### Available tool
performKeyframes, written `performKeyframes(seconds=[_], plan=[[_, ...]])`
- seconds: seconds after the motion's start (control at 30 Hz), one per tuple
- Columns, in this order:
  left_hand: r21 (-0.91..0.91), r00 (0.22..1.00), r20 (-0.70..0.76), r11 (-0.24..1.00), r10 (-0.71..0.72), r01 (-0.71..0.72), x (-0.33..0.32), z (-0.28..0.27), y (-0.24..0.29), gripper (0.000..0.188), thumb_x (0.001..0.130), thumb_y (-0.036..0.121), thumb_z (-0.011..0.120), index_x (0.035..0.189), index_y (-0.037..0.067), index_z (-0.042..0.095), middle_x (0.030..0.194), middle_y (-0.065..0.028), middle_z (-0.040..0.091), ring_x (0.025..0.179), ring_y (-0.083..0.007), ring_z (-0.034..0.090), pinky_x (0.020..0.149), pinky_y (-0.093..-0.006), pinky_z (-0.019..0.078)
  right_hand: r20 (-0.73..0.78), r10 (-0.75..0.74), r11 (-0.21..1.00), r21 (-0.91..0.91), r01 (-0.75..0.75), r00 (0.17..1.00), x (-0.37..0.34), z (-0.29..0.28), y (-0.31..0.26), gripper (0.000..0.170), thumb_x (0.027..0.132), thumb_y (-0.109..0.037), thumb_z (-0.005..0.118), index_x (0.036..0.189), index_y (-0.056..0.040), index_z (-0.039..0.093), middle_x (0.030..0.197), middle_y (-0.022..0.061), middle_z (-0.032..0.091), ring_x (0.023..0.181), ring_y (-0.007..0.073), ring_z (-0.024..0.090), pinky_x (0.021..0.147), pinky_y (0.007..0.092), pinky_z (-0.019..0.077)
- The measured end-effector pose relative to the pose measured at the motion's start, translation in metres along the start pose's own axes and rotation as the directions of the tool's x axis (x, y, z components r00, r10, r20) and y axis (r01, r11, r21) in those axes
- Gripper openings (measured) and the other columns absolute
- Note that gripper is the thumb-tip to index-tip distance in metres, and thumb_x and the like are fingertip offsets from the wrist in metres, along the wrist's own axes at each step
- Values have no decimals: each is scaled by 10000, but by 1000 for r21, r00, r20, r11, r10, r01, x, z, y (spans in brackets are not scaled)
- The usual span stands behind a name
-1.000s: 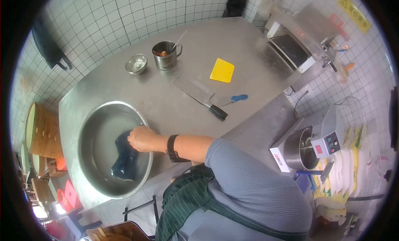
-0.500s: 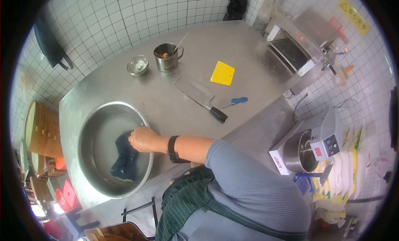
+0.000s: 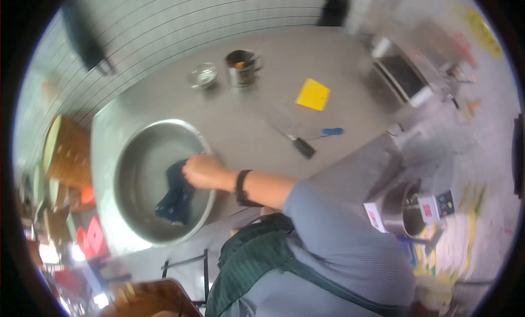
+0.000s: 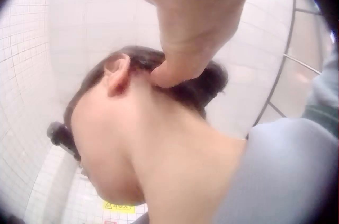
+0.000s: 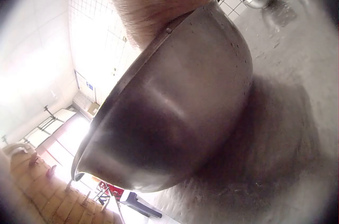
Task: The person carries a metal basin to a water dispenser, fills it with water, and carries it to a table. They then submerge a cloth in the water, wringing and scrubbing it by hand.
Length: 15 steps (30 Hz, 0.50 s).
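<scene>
My right hand [image 3: 203,172] reaches over the near right rim of a wide steel basin [image 3: 121,205] and grips the upper end of a dark blue cloth [image 3: 174,205] with curled fingers. The cloth's lower part hangs or lies inside the basin. In the right wrist view the basin's outer wall [image 5: 180,91] hides the cloth and my fingers. My left hand [image 4: 196,28] is up at the person's head [image 4: 111,134], its visible thumb touching the hairline behind the ear; its other fingers are hidden. It is out of the head view.
Behind the basin stand a small metal bowl [image 3: 203,76] and a steel mug [image 3: 240,74]. A cleaver [image 3: 302,147], a blue-handled tool [image 3: 332,131] and a yellow scraper [image 3: 313,94] lie to the right. A mixer [image 3: 410,210] and stacked bamboo steamers [image 3: 71,153] flank the table.
The head view has swung and blurred, so the table's things sit further right in it. My right hand keeps its grip on the blue cloth at the same place over the basin.
</scene>
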<state>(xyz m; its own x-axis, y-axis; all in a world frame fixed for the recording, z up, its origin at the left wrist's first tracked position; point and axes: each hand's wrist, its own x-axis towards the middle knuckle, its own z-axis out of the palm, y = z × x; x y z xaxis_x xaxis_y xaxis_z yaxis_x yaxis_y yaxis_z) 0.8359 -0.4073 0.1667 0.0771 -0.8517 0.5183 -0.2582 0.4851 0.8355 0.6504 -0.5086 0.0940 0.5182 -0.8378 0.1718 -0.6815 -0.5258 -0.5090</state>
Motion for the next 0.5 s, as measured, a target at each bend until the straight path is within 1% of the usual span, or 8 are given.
performKeyframes(seconds=[0.2, 0.23, 0.27, 0.3, 0.33, 0.4, 0.43, 0.5], plan=[[309, 961, -273, 944, -31, 118, -52, -94, 75, 246, 913, 89, 457, 1092, -60, 536, 1259, -219, 471, 1026, -224, 568, 853, -288, 456, 189, 38, 996, 76, -53, 981, 26, 2, 5, 516, 696, -229, 644, 1188, -100, 553, 1062, 220, 565, 1006, 368, 557, 870, 446, 453], [347, 925, -359, 901, -129, 260, 13, -31, 91, 363, 924, 205, 487, 1215, -13, 484, 1316, -154, 442, 1173, -196, 462, 942, -321, 372, 238, 121, 990, 41, -135, 964, 38, 7, 6, 583, 698, -244, 642, 1248, -107, 506, 1090, 241, 554, 1027, 377, 549, 894, 433, 447], [-100, 907, -172, 923, -384, 372, 8, -39, 51, 402, 966, 248, 403, 1349, 126, 407, 1338, -83, 432, 1252, -208, 386, 1009, -375, 333, 286, 171, 985, -30, -170, 943, 50, 10, 6, 600, 710, -263, 644, 1270, -122, 483, 1172, 251, 503, 1068, 386, 530, 901, 427, 446], [-458, 718, -182, 704, -672, 543, 9, -30, 25, 483, 922, 321, 484, 1349, 110, 406, 1398, -85, 374, 1315, -248, 297, 1011, -522, 278, 297, 265, 962, -144, -231, 917, 55, 8, -7, 584, 727, -253, 645, 1270, -114, 479, 1262, 236, 433, 1111, 393, 503, 921, 424, 442], [-421, 666, -152, 658, -730, 625, 5, -28, -1, 605, 864, 410, 551, 1362, 106, 389, 1427, -93, 335, 1339, -303, 250, 979, -624, 231, 330, 284, 958, -143, -250, 900, 58, 13, -13, 555, 743, -230, 636, 1266, -122, 487, 1290, 223, 403, 1133, 393, 487, 928, 420, 443], [-536, 470, -103, 447, -877, 717, -7, -23, -51, 606, 855, 436, 546, 1365, 146, 393, 1463, -115, 261, 1357, -349, 195, 969, -668, 204, 396, 270, 959, -194, -207, 878, 52, 38, -21, 467, 764, -178, 613, 1222, -132, 534, 1291, 203, 419, 1127, 390, 498, 939, 419, 443], [-550, 472, -118, 453, -874, 702, -6, -22, -62, 606, 855, 436, 546, 1365, 146, 393, 1463, -115, 261, 1357, -349, 195, 969, -668, 204, 431, 234, 961, -240, -140, 872, 53, 59, -19, 413, 770, -149, 600, 1182, -135, 574, 1265, 195, 465, 1098, 387, 524, 943, 422, 443], [-601, 182, -107, 210, -977, 771, -5, -10, -70, 548, 855, 425, 541, 1311, 137, 445, 1453, -125, 268, 1341, -370, 206, 950, -697, 199, 523, 32, 953, -274, 132, 852, 68, 93, -7, 325, 761, -139, 589, 1082, -135, 639, 1141, 181, 578, 1009, 364, 583, 896, 420, 464]])
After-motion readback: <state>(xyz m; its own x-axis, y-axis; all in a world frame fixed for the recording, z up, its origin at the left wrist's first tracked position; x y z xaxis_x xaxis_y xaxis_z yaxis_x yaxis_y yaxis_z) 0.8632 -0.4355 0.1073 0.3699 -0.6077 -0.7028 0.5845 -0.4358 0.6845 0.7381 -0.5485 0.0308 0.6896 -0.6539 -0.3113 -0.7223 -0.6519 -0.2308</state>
